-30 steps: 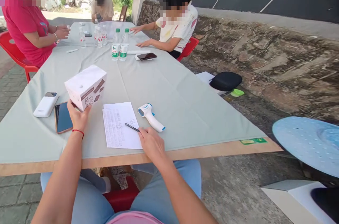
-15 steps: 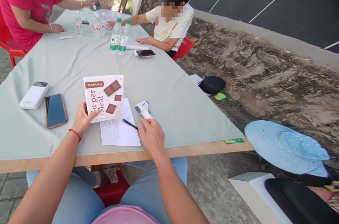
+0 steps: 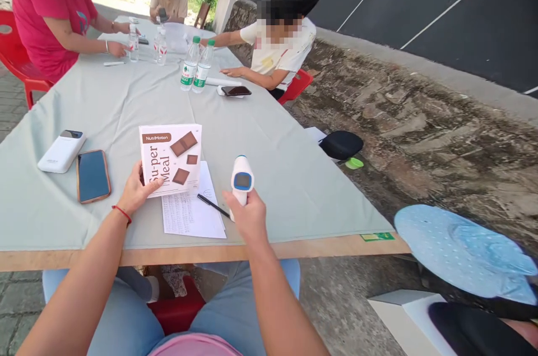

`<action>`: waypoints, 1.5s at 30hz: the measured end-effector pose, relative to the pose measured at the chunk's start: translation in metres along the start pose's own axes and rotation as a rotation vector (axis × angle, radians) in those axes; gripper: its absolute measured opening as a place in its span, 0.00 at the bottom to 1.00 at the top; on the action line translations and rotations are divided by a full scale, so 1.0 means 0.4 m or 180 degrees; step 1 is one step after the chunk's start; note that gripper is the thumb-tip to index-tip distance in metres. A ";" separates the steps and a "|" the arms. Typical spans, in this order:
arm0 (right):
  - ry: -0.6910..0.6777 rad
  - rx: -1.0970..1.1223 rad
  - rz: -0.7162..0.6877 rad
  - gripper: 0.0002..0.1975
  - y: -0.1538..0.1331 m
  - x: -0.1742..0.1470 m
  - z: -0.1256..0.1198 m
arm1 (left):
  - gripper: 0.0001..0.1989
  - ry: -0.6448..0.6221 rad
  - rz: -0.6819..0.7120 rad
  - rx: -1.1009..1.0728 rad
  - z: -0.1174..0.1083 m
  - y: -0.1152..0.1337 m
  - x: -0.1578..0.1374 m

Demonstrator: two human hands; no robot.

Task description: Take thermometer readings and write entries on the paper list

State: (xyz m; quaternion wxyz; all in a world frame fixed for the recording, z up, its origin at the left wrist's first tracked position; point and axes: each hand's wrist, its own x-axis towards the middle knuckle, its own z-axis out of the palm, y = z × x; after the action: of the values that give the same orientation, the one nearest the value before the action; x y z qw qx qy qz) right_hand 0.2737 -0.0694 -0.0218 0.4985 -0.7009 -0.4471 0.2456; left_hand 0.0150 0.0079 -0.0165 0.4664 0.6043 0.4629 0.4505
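Observation:
My left hand (image 3: pixel 140 188) grips the lower left corner of a white and brown snack box (image 3: pixel 185 146) marked "NutriMotion Su-per Meal", its printed front facing me. In my right hand (image 3: pixel 252 213) is a white and blue infrared thermometer (image 3: pixel 242 174), held by its handle with its small dark screen turned toward me. Beneath and in front of the box lies a sheet of paper (image 3: pixel 193 221) covered in handwriting. A black pen (image 3: pixel 212 206) rests on the paper, its end close to the thermometer's handle.
A phone (image 3: pixel 93 175) and a white power bank (image 3: pixel 62 151) lie on the left of the cloth-covered table (image 3: pixel 138 103). Two green-capped water bottles (image 3: pixel 195 67) stand farther back, near another phone (image 3: pixel 236 91). Several people sit around the far end. A blue dotted hat (image 3: pixel 458 249) is at right.
My right hand has picked the thermometer up and turned it upright, its screen now facing me. The box stays in my left hand. At the far end, the people's hands have shifted among the bottles.

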 end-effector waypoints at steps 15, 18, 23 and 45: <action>-0.1261 0.0878 0.0225 0.19 -0.076 -0.109 0.161 | 0.37 -0.0020 0.0104 0.0122 -0.004 0.000 0.000; -0.1194 0.0751 0.0188 0.19 -0.066 -0.111 0.176 | 0.37 -0.0035 0.0113 0.0066 -0.004 -0.003 0.001; -0.1179 0.0766 0.0192 0.20 -0.061 -0.112 0.178 | 0.36 -0.0058 0.0172 0.0038 -0.004 -0.002 0.001; -0.1183 0.0693 0.0152 0.17 -0.062 -0.113 0.176 | 0.37 -0.0115 0.0130 -0.0031 -0.007 -0.007 0.001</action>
State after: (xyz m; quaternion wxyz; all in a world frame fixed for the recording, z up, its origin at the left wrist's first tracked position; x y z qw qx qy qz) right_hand 0.1869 -0.0726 -0.0305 0.4743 -0.5960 -0.4854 0.4292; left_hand 0.0121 0.0091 -0.0185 0.4683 0.6194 0.4398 0.4511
